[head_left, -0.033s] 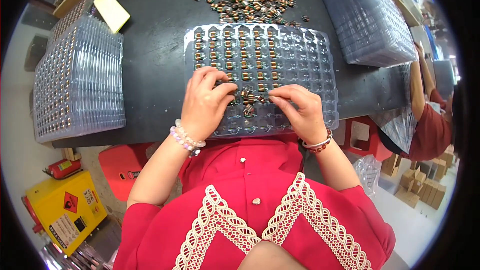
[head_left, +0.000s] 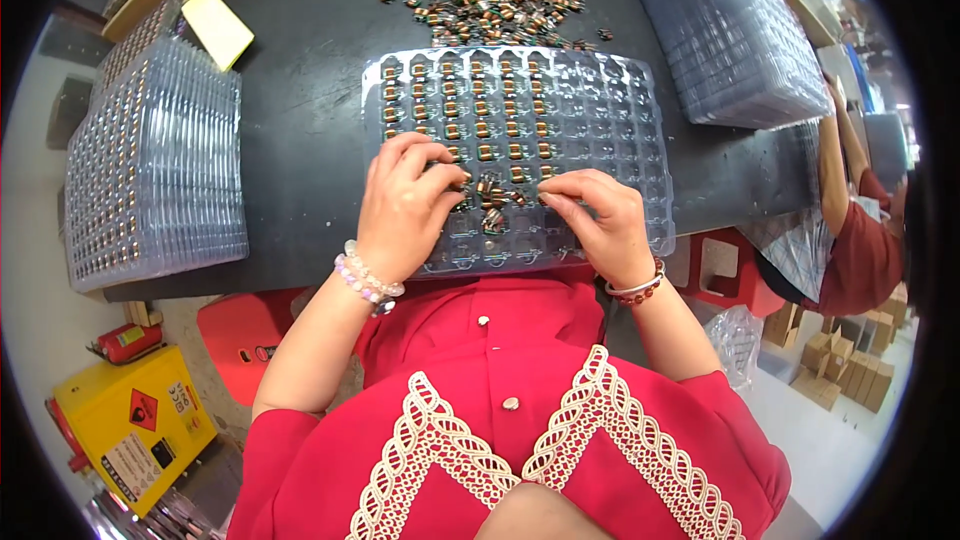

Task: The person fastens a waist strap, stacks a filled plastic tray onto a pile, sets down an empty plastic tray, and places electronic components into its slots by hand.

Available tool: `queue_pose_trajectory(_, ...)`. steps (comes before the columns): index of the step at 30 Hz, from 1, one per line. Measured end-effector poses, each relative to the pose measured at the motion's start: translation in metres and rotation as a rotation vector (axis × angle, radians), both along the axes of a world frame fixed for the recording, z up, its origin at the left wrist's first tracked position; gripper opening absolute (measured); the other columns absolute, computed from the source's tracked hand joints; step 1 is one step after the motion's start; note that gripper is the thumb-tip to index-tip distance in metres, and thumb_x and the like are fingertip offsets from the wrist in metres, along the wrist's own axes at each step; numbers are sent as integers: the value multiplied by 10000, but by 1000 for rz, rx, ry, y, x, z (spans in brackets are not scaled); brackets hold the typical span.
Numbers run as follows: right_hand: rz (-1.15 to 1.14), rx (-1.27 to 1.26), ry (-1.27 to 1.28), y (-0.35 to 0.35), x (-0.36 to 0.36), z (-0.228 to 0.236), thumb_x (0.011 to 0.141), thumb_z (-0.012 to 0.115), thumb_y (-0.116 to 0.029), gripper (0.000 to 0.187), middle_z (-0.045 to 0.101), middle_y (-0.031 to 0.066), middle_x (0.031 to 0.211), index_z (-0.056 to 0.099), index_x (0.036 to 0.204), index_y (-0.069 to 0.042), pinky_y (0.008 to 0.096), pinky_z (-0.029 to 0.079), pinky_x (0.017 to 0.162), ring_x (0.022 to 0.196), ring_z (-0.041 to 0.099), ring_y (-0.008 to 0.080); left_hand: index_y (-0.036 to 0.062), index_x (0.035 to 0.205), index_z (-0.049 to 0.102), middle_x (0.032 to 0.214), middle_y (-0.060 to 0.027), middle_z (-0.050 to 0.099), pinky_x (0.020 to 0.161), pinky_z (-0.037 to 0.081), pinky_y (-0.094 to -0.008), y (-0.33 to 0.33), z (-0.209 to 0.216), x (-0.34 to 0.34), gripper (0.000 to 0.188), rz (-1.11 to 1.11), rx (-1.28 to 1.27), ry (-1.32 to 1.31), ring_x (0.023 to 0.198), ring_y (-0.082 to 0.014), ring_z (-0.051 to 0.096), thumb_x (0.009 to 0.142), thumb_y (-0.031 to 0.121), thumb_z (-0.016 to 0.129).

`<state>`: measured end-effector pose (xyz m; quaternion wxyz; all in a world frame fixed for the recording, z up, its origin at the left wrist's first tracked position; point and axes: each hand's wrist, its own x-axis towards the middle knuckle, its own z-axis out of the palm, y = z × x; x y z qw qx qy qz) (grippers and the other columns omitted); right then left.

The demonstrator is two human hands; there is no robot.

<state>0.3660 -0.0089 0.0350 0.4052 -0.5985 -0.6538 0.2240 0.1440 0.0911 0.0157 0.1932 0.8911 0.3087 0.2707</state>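
Little moved, right fingers [head_left: 571, 183] pinched together, beside coils [head_left: 518, 175]

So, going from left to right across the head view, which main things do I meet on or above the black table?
Left tray stack, left hand, small heap of coil parts, right hand, right tray stack.

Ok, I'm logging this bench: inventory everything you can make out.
Coils: many, copper and black, in tray, piled beyond
Tray: one, clear, centre
Filled trays: one stack, clear, left
Other trays: one stack, clear, upper right
Card: one, yellow, upper left
Table: one, black, under trays
Likely stools: two, red, below table
Cabinet: one, yellow, lower left
Boxes: several, brown, lower right
Bag: one, clear, right
Co-worker: one, red top, right
Bracelets: several, mixed, both wrists
Person's top: one, red, bottom
Left hand: one, bare, at tray
Right hand: one, bare, at tray
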Motion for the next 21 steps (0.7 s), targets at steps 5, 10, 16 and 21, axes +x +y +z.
queue_pose_trajectory(5,15,105,-143,-9,4,-12,785,694,9,143,683,115,1015,664,923,-11,339,534,748,868,664,267,40,930,675,887,-78,671,816,491,-361,-4,8,-3,222,41,-95,-143,939,-262,606,721,-16,725)
queue_pose_trajectory(10,15,145,-299,-9,7,-15,787,686,3,135,674,98,1057,661,918,-17,368,534,779,906,653,279,26,933,706,917,-93,696,825,509,-354,-9,16,-28,210,100,-111,-151,960,-257,629,735,-44,708)
queue_pose_trajectory(16,58,84,-492,-17,13,-12,780,671,-11,169,661,92,1049,664,949,-19,412,518,896,975,641,320,44,907,687,918,-79,687,840,495,-366,-31,12,-37,189,121,-60,-56,954,-273,626,734,-29,707)
queue_pose_trajectory(21,105,170,-607,-18,10,-17,715,646,-30,261,650,69,1076,661,975,-16,367,519,890,969,618,282,58,874,680,878,-38,622,808,476,-389,-42,6,-30,194,103,177,36,944,-247,600,685,20,662)
